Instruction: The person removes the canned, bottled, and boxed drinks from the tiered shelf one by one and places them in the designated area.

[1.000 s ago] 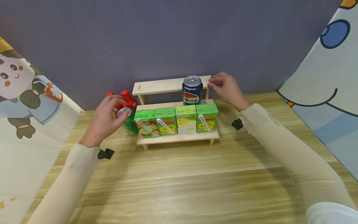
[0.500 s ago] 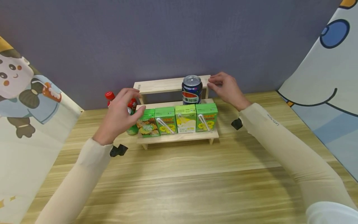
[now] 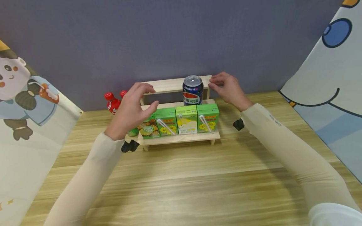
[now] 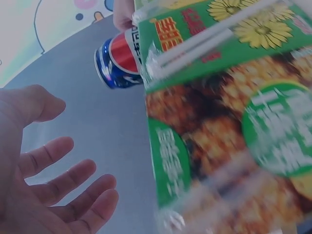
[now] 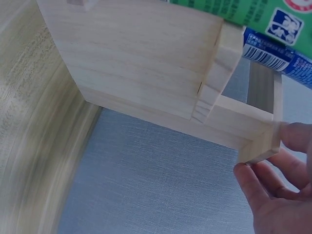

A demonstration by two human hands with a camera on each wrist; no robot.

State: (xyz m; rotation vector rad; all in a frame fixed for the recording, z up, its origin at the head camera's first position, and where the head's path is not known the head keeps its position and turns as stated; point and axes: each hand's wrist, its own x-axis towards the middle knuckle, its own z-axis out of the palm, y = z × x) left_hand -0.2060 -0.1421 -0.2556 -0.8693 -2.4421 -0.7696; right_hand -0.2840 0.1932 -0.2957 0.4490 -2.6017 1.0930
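A small tiered wooden display stand [image 3: 181, 138] carries a front row of several green juice cartons [image 3: 186, 121]. Behind them, a dark blue cola can [image 3: 193, 94] stands upright toward the right. My right hand [image 3: 227, 89] pinches the right end of the top shelf; in the right wrist view, its thumb and fingers close around the wooden corner [image 5: 263, 146]. My left hand [image 3: 128, 108] hovers at the stand's left side, thumb and fingers spread apart with nothing between them. Close by is the pineapple juice carton [image 4: 219, 131], and the hand covers part of the stand's left end.
Red-capped bottles [image 3: 113, 105] stand left of the stand, partly behind my left hand. Below that hand the bottom of a green can [image 3: 133, 132] shows. A grey-blue wall [image 3: 181, 37] rises behind; cartoon-printed panels [image 3: 325, 78] flank both sides of the wooden table [image 3: 181, 182].
My left hand has moved right and slightly up, from over the green can to the stand's left end. The right hand keeps its hold on the top shelf.
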